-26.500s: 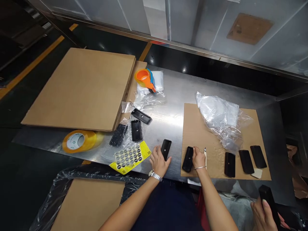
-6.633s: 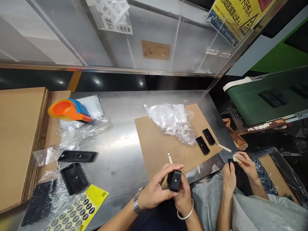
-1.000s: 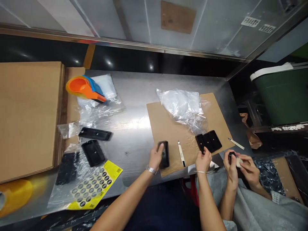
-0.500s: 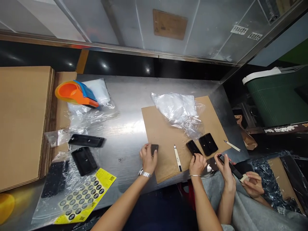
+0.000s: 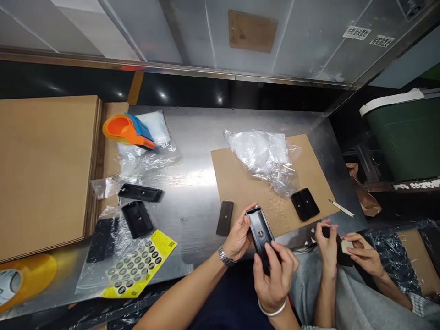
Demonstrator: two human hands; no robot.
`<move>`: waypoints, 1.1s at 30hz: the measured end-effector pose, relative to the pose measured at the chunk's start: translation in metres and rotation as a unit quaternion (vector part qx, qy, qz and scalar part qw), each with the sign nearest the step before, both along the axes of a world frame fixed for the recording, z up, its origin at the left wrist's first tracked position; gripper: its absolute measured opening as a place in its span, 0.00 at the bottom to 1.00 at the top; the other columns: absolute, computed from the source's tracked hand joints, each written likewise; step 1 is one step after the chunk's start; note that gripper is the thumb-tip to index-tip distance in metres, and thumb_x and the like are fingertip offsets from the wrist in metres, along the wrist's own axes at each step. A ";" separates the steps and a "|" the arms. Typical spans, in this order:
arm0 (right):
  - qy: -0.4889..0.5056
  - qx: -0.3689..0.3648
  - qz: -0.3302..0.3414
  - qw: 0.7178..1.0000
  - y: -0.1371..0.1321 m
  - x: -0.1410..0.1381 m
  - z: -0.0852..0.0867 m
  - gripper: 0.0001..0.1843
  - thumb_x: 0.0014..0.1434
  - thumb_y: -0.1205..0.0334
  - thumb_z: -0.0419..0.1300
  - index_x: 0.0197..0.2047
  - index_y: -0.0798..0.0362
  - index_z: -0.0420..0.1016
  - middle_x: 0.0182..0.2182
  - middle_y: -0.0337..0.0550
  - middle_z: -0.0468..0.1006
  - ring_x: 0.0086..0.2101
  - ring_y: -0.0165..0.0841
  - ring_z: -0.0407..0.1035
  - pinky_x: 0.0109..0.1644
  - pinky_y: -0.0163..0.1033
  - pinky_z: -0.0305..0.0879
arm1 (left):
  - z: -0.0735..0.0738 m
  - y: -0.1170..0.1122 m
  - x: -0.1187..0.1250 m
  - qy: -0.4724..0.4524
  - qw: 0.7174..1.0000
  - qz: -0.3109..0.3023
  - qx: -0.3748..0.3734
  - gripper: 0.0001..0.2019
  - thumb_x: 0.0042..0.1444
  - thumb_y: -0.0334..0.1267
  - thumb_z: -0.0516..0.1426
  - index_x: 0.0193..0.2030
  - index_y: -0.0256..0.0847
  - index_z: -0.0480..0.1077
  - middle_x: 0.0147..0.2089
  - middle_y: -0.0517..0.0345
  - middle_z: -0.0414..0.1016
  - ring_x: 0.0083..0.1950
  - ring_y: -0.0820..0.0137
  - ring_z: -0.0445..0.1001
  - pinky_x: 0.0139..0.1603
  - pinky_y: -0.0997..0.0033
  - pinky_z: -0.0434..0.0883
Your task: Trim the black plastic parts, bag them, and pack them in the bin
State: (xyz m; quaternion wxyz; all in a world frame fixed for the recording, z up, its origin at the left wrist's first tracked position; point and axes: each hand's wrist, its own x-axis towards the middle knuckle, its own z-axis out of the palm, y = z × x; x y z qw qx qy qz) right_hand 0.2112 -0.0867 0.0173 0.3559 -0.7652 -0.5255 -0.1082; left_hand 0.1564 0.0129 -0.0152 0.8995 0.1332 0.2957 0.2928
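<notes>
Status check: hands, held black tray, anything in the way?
Left hand gripping black tray, hollow face showing. Right hand at its near end. Co-worker's hands close by, right side, not blocking.

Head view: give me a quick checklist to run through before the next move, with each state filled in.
1. Left hand holding the black case: ok, it grips the upper end.
2. Right hand gripping firmly: cannot tell, its fingers are at the lower end.
3. Hollow side of the case facing the camera: ok.
4. One hand free: not ok, both are at the case.
5. White-handled tool away from both hands: ok, it lies towards the right end of the table.
6. Co-worker's hands apart from these two: ok, they are further right.
</notes>
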 end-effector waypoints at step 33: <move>0.138 -0.006 0.082 0.987 -0.012 0.002 0.009 0.32 0.51 0.51 0.59 0.53 0.61 0.58 0.42 0.57 0.68 0.44 0.43 0.63 0.42 0.51 0.66 | 0.026 0.005 -0.004 0.124 0.992 0.014 0.011 0.21 0.51 0.53 0.52 0.45 0.41 0.65 0.32 0.56 0.70 0.29 0.72 0.70 0.27 0.76 0.67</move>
